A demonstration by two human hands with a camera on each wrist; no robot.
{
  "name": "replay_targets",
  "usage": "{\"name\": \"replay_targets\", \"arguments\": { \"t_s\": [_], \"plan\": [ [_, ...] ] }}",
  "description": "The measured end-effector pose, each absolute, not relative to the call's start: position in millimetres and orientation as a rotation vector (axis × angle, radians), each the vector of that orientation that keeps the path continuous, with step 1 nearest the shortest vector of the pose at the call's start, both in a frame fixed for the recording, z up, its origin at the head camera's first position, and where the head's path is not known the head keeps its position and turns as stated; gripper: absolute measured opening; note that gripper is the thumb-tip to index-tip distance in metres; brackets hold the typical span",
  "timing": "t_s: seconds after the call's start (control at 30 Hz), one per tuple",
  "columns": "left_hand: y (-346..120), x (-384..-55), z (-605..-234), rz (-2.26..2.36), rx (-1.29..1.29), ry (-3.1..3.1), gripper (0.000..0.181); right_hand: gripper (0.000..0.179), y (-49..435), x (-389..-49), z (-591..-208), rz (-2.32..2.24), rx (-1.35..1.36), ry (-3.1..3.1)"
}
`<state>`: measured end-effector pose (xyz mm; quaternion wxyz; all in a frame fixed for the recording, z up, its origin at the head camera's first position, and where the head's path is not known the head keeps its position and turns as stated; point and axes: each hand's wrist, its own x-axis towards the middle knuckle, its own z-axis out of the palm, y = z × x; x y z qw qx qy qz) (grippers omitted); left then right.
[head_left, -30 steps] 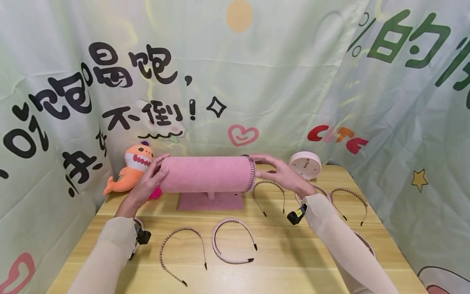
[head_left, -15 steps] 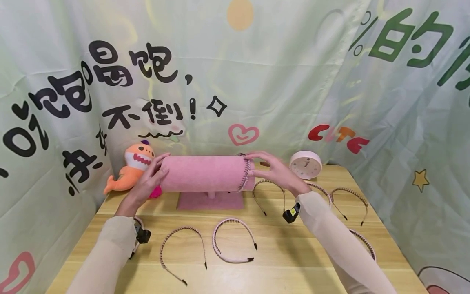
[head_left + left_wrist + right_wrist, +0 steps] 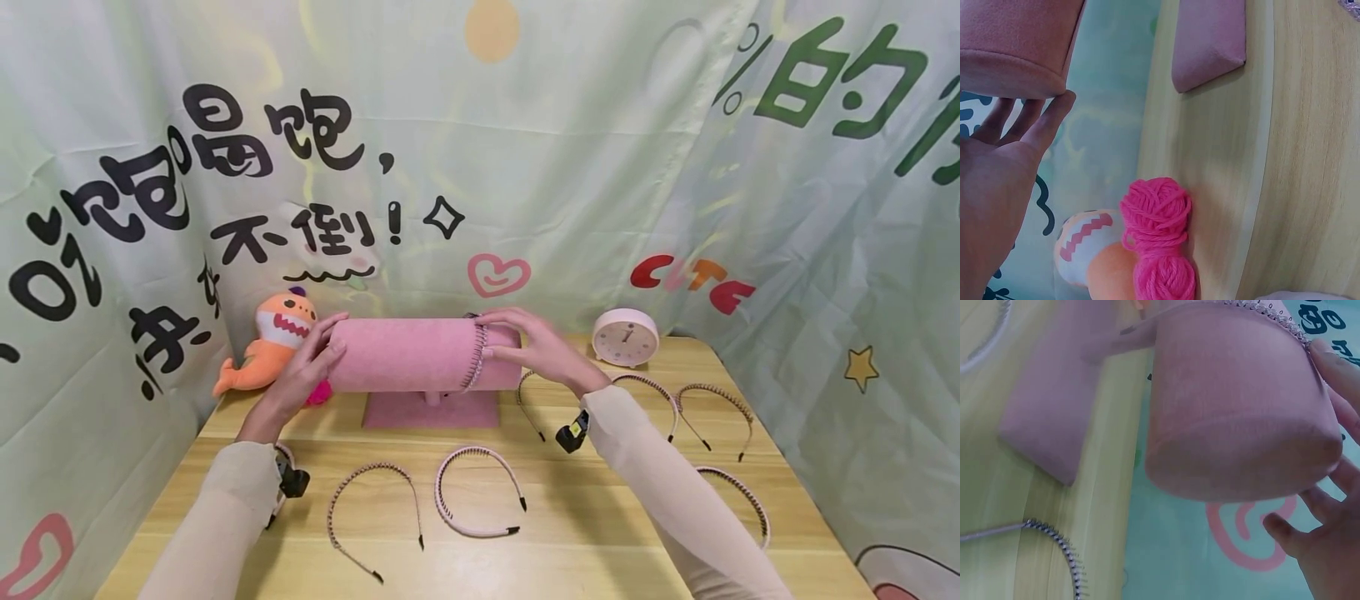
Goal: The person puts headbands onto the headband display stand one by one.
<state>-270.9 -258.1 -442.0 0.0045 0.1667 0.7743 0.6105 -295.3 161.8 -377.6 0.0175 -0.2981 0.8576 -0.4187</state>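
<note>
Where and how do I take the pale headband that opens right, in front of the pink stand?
Probably pinch the left curve of the pale headband from above: it lies flat on the wooden table, and that curve sits opposite the gap between its black tips.

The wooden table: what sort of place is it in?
Perhaps a small display corner: printed fabric hangs behind the wooden table, loose headbands lie on it, and a pink roll stand carries another headband.

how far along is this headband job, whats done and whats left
Done: one headband is already on the pink roll. In hand: the right hand touches that headband near the roll's right end; the left hand touches the left end. Remaining, probably: the other headbands lying on the table.
</note>
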Motion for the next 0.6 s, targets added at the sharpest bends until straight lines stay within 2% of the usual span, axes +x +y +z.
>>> {"name": "replay_targets", "arguments": {
  "t_s": [0.6],
  "plan": [
    [-259.0,-269.4,-442.1,1.884,0.499,2.457,0.061,0.048,120.9,-303.2,-364.1,-1.021,-1.157,2.827]
  ]
}}
